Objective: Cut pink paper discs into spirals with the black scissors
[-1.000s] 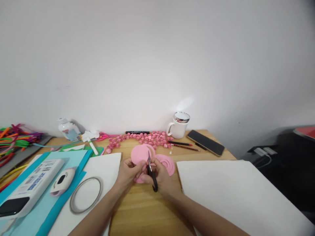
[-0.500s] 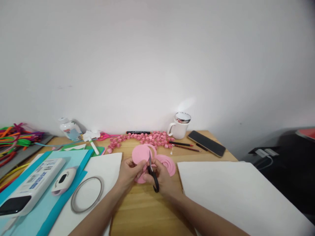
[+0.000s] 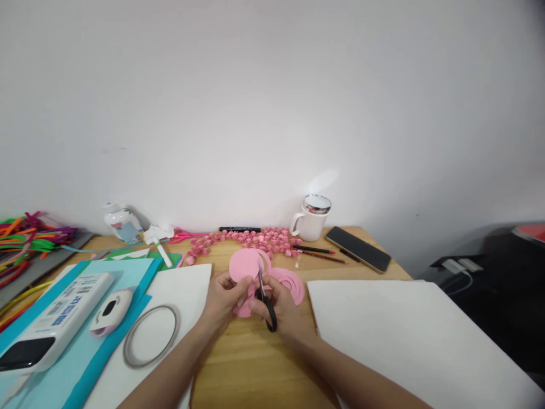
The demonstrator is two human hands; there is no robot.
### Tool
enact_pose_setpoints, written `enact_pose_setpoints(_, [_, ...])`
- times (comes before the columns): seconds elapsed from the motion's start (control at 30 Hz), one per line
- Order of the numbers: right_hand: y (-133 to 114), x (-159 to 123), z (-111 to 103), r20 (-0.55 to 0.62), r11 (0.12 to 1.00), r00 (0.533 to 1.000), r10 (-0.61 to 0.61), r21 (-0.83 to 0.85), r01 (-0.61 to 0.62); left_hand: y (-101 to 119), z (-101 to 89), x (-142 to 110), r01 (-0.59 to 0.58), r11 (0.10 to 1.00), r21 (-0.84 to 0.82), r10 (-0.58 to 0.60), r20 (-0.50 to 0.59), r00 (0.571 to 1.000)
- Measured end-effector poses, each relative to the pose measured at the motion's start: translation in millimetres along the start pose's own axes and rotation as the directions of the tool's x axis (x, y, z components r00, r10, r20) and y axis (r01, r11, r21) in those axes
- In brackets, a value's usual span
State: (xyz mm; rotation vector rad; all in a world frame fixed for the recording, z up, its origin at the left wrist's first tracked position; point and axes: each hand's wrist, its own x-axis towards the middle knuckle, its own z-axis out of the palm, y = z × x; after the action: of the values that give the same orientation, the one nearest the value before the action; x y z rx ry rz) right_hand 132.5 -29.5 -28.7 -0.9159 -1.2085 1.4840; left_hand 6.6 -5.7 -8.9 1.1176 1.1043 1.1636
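Observation:
My left hand [image 3: 225, 296] pinches a round piece of pink paper [image 3: 244, 264] between thumb and fingers. My right hand [image 3: 279, 305] is closed around black-handled scissors [image 3: 271, 314], whose blades point away from me at the right edge of the pink disc. A narrow curved strip of pink paper hangs off that edge beside the blades. On the wooden table just beyond my right hand lies a pink paper spiral [image 3: 290, 280]. More pink paper shows below my left fingers, partly hidden.
Small rolled pink paper flowers [image 3: 268, 241] lie along the wall. Behind the right hand are a white mug [image 3: 312, 220], pencils [image 3: 321, 257] and a phone [image 3: 358, 248]. White sheets [image 3: 400, 329] lie at right; a tape roll [image 3: 150, 336] and white device [image 3: 59, 324] at left.
The pink disc has turned and shifted very slightly at the blades, and the scissors' handle has moved a little to the right. Both hands stay almost in place.

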Motion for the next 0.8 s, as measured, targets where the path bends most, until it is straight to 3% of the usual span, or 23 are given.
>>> enact_pose_setpoints(0.53, [5.1, 0.5, -1.5, -0.024, 0.998, 0.999, 0.040, -0.038, -0.041, -1.5, -2.1, 1.5, -0.032, 0.994, -0.103, 0.037, 0.039, 0.999])
enact_pose_setpoints(0.8, [4.0, -2.0, -0.1, -0.012, 0.997, 0.998, 0.067, -0.034, -0.068, -4.9, -2.8, 2.6, 0.033, 0.984, -0.176, -0.020, 0.076, 0.997])
